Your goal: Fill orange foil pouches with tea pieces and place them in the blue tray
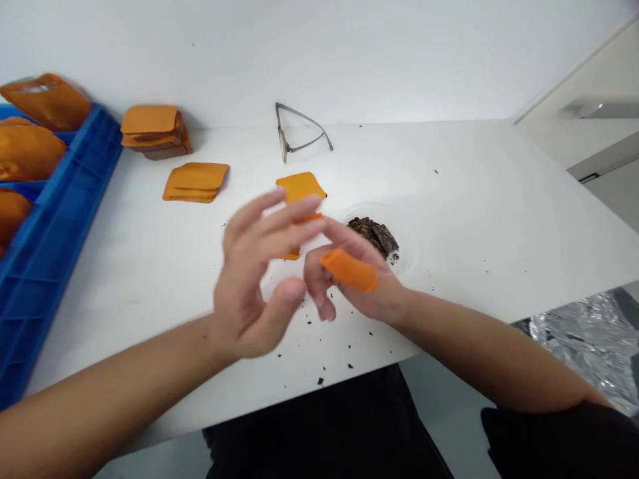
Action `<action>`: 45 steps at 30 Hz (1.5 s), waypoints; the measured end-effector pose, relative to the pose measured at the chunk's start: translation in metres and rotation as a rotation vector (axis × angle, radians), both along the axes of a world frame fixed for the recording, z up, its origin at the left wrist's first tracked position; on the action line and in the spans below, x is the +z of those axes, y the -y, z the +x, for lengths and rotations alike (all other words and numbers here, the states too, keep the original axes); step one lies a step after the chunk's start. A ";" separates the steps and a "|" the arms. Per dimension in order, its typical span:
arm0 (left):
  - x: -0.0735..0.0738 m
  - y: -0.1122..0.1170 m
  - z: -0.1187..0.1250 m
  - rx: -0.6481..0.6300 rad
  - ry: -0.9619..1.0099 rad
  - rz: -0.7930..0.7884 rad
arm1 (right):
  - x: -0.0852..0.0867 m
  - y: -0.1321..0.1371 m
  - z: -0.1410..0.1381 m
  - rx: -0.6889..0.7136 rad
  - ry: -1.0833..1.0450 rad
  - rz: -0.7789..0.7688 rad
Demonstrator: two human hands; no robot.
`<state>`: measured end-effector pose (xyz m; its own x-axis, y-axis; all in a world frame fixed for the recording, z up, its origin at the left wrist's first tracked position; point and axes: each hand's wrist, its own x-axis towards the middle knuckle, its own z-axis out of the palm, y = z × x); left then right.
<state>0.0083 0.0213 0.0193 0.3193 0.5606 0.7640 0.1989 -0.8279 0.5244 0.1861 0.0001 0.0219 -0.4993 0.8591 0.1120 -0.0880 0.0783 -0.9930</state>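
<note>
My left hand (252, 273) hovers above the white table (474, 199) with its fingers spread and stretched toward the right, blurred by motion; it holds nothing that I can see. My right hand (349, 273) is just right of it, fingers curled, with an orange rubber finger cot on the thumb (349, 269). The fingertips of both hands nearly meet. Behind them lies an orange pouch (299, 187), partly hidden by my fingers. A small heap of dark loose tea (374, 234) sits in a clear shallow dish just beyond my right hand.
Two stacks of orange pouches (196, 181) (152, 130) lie at the back left. A blue crate (54, 226) with filled orange pouches stands at the left edge. Folded glasses (299, 133) rest by the wall. Dark crumbs dot the table's front. Silver foil (579, 339) lies below right.
</note>
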 end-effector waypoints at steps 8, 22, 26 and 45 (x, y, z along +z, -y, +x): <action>-0.006 -0.043 -0.021 0.328 -0.850 -0.075 | 0.040 -0.010 0.036 -0.684 -0.216 0.264; -0.005 -0.027 -0.014 0.210 -0.194 -0.182 | 0.026 -0.007 0.024 -0.645 0.136 0.421; 0.001 -0.018 -0.014 0.103 -0.035 -0.161 | 0.019 -0.009 0.026 -0.488 0.309 0.701; 0.007 -0.017 -0.007 0.083 0.196 -0.032 | -0.011 -0.011 0.008 -0.606 0.499 1.285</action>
<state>0.0013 0.0383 0.0265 0.1180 0.6038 0.7883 0.1568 -0.7953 0.5856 0.1946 0.0109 0.0111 -0.3278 0.3954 0.8580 0.5923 0.7936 -0.1394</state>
